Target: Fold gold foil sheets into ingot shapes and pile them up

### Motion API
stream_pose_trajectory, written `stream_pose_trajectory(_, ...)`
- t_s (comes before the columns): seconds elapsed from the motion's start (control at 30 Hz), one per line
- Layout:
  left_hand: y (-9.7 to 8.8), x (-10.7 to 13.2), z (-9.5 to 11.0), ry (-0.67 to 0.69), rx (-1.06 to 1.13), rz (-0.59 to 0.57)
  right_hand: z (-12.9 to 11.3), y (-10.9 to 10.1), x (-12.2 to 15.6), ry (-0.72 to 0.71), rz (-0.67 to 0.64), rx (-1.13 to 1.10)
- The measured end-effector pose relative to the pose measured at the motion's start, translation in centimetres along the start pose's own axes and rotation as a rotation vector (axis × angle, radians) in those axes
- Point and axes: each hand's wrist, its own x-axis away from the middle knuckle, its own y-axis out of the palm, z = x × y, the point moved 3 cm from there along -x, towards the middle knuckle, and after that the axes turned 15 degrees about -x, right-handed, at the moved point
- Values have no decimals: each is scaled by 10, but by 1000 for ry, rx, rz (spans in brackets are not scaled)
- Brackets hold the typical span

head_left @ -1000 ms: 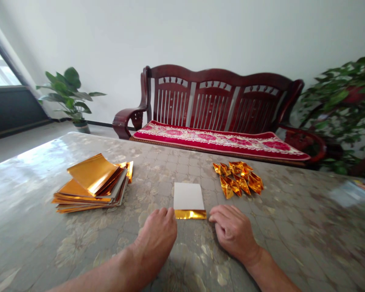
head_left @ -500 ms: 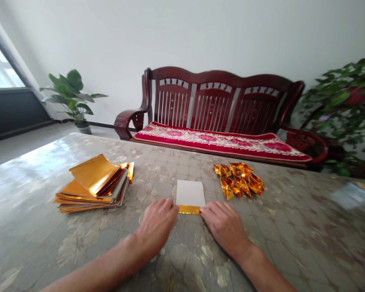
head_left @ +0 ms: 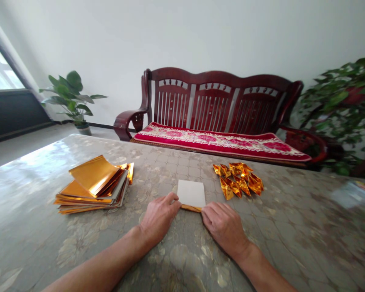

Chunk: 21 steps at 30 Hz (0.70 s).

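A sheet of gold foil paper [head_left: 191, 193] lies white side up in the middle of the table, its near edge turned up as a narrow gold strip. My left hand [head_left: 160, 211] is closed on the left end of that folded edge. At the right end, my right hand [head_left: 222, 224] pinches the same edge, its fingertips partly hidden. Left of my hands is a stack of gold foil paper sheets [head_left: 93, 184], loosely piled. Several folded gold paper ingots [head_left: 239, 180] sit together beyond my right hand.
The table [head_left: 115, 247] has a patterned, glossy cover. Behind its far edge stands a dark red wooden bench [head_left: 213, 101] with a red floral cushion [head_left: 219, 140]. A clear plastic packet [head_left: 354, 194] lies at the right; potted plants [head_left: 73, 95] flank the bench.
The gold strip at the sheet's near edge has tilted up and looks thinner now. Both hands have shifted slightly to the right, still on the paper.
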Motion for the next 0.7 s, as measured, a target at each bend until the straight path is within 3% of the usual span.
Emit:
stream_pose_trajectory(0.1,2,1,-3,-10,129,67,-2,-1,0,-17,2,-78)
stream_pose_trajectory(0.2,1,4,-7,26,240,230,-3,-3,0,-25,-15,-210)
stream_pose_trajectory(0.3,-4,9,-9,91,245,430,-5,-6,0,-32,-73,-330)
stream_pose_trajectory(0.4,-13,15,-3,208,211,533,-10,-8,-3,-44,-160,-406)
stream_pose_trajectory(0.53,-19,16,15,405,197,474,-13,-10,-5,-48,-210,-466)
stream_pose_trajectory(0.7,-9,8,28,339,300,327,-8,-4,-2,-18,-175,-461)
